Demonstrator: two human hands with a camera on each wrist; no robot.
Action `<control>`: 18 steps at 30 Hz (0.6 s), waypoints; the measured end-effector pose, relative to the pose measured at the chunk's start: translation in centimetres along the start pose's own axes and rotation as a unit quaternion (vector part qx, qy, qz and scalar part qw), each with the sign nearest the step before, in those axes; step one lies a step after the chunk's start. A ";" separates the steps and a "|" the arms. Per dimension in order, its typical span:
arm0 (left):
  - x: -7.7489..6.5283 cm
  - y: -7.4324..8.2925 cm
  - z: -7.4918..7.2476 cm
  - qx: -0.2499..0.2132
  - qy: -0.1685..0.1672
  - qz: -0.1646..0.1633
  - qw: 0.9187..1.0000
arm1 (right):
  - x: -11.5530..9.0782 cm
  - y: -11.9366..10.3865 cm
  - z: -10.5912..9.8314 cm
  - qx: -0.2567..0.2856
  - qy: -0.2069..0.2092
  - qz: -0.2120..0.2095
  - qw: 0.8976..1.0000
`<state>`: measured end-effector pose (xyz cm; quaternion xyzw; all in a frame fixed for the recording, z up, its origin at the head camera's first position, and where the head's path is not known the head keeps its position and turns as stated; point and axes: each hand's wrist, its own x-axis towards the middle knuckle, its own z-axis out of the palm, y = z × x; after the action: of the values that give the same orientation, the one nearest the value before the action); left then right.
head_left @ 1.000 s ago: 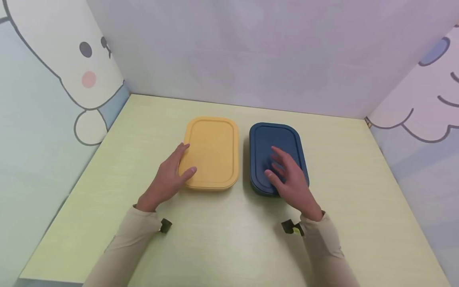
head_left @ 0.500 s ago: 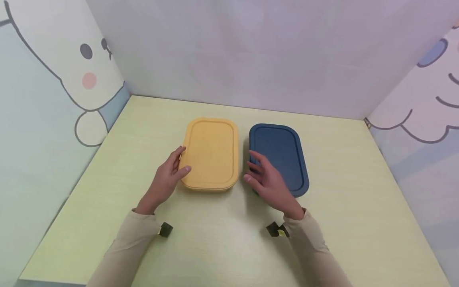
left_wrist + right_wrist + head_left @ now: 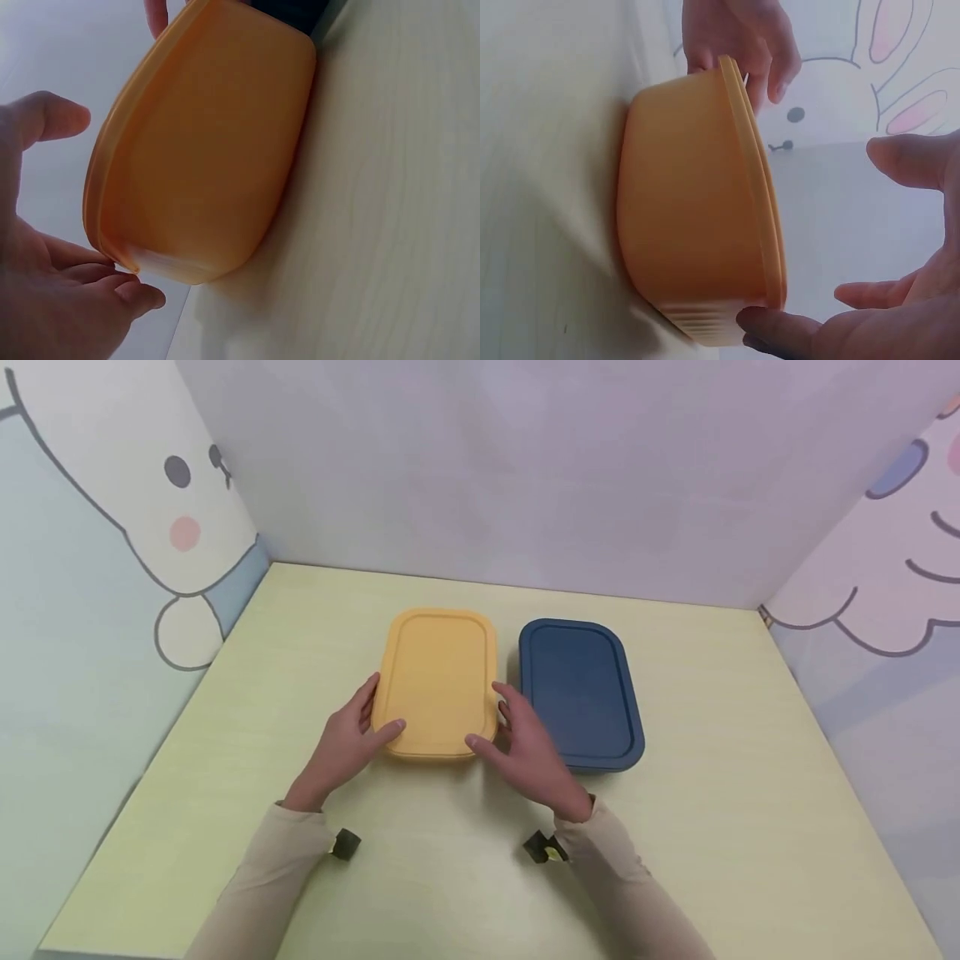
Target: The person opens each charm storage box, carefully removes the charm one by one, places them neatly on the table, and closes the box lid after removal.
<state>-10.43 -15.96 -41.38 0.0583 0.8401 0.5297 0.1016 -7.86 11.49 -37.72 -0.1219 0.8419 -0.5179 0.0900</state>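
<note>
A yellow lidded food container [image 3: 437,681] rests on the table between both hands, its lid on. My left hand [image 3: 345,747] is at its left side: in the left wrist view the fingertips meet the lid's rim, while the thumb [image 3: 64,118] stays raised off it. On the near right corner, my right hand [image 3: 531,762] has its fingers along the side. From the right wrist view, one fingertip is right at the rim, and the thumb [image 3: 907,161] hovers apart from the lid. Neither hand's fingers are curled around the container.
A dark blue lidded container [image 3: 581,693] stands just right of the yellow one, partly behind my right hand. The pale table [image 3: 420,877] ends at a plain back wall [image 3: 525,477]. Side walls carry cartoon drawings.
My right hand has moved left, from above the blue container to the yellow container's right side. The left hand has shifted slightly down along the left edge. Both containers stay in place.
</note>
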 end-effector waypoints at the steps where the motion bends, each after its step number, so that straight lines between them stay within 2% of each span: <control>1: 0.0 0.0 0.0 0.003 0.001 0.001 1.000 | 0.2 0.0 0.2 -0.001 0.000 0.002 1.000; 12: 0.0 -0.7 0.2 0.021 -0.001 0.012 1.000 | 0.7 0.2 0.7 0.007 0.002 0.007 1.000; 18: -0.1 -0.5 0.3 0.021 0.009 0.018 1.000 | 0.8 0.3 0.6 0.008 0.006 0.005 1.000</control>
<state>-10.28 -15.93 -41.97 0.0709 0.8508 0.5139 0.0836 -8.49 10.87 -38.28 -0.1142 0.8387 -0.5251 0.0883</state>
